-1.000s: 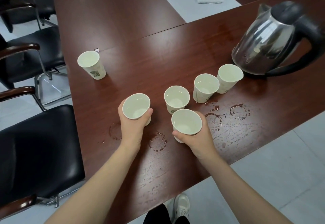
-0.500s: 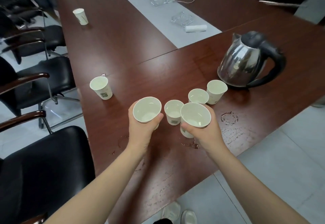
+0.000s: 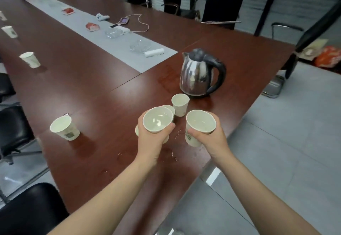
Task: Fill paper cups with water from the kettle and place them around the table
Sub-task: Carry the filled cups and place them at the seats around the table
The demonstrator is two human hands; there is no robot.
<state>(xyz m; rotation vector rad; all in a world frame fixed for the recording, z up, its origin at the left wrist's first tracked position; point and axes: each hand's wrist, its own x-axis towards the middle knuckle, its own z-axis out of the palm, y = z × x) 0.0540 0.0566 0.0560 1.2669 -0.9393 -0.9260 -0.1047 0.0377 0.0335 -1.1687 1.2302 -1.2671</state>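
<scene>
My left hand (image 3: 153, 140) wraps round a paper cup (image 3: 157, 121) held above the brown table (image 3: 92, 87), and water glints at its bottom. My right hand (image 3: 210, 140) grips a second cup (image 3: 200, 124) just beside it, near the table's edge. Beyond my hands a third cup (image 3: 180, 104) stands on the wood close to the steel kettle (image 3: 197, 74), whose black handle points right. A fourth cup (image 3: 170, 108) peeks out behind the one in my left hand. Spilled drops (image 3: 177, 135) lie between my hands. A lone cup (image 3: 64, 128) stands well to the left, with a far cup (image 3: 30, 59) and a farther cup (image 3: 10, 31) up that side.
</scene>
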